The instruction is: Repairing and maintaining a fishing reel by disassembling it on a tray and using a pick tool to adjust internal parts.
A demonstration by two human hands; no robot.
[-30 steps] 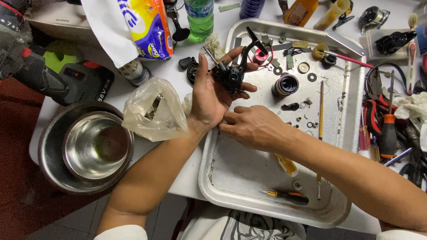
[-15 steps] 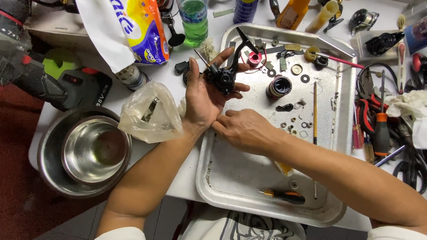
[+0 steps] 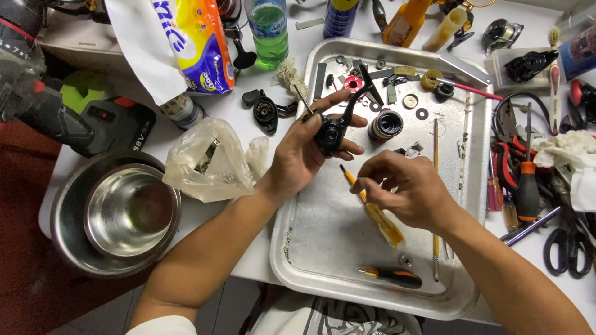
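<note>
My left hand [image 3: 302, 155] holds a black fishing reel body [image 3: 330, 131] with its crank handle sticking up, above the metal tray [image 3: 323, 248]. My right hand [image 3: 403, 189] grips a screwdriver with a clear yellow handle [image 3: 375, 214]; its tip points up-left toward the reel, a short gap away. A dark spool [image 3: 385, 126] lies on the tray just right of the reel, among small washers and screws.
A second screwdriver [image 3: 392, 276] lies at the tray's near edge. Two nested steel bowls [image 3: 118, 214] and a crumpled plastic bag [image 3: 208, 162] sit left. Pliers, scissors and screwdrivers [image 3: 528, 180] crowd the right side; bottles [image 3: 268, 28] and a power drill [image 3: 93, 124] stand behind.
My right hand has picked up the yellow-handled screwdriver from the tray and raised it toward the reel. The left hand still holds the reel, slightly turned.
</note>
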